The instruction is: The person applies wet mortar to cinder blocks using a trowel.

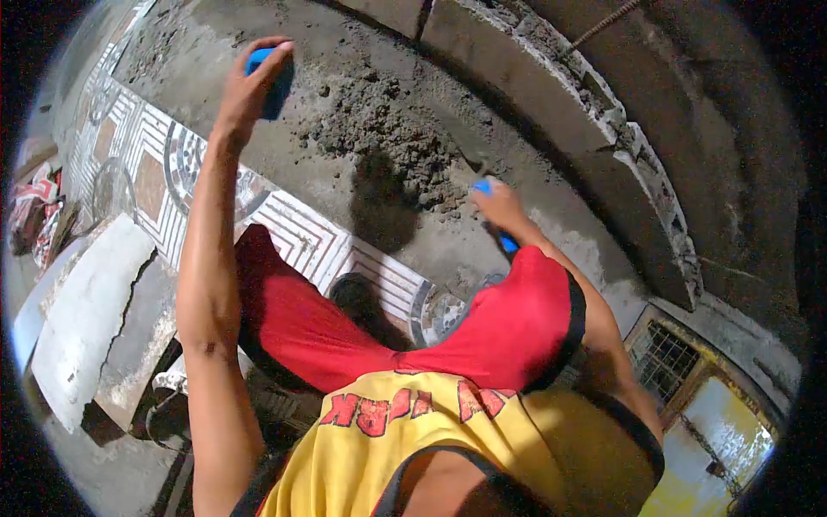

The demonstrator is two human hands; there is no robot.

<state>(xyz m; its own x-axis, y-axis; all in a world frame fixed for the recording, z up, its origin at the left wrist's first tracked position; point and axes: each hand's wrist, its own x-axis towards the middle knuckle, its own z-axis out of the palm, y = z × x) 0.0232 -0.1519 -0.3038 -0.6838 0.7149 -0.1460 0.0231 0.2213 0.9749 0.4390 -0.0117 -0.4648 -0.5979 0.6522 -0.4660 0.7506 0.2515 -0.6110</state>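
My left hand (257, 82) is closed around a blue object (274, 96) at the upper left, above grey wet-looking mortar. My right hand (501, 208) grips the blue handle (509, 244) of a trowel, which shows on both sides of the fist. Its dark blade (463, 148) points up and away, at the right edge of a lumpy mortar heap (375, 121). The heap lies between my two hands on a smeared grey floor. What the blue object's underside looks like is hidden.
Patterned tiles (297, 226) run diagonally under my feet. A low block wall (525, 77) with a rough top curves along the right, with a rod sticking out above. Broken slabs (90, 319) lean at the left. A barred metal door (702, 405) stands lower right.
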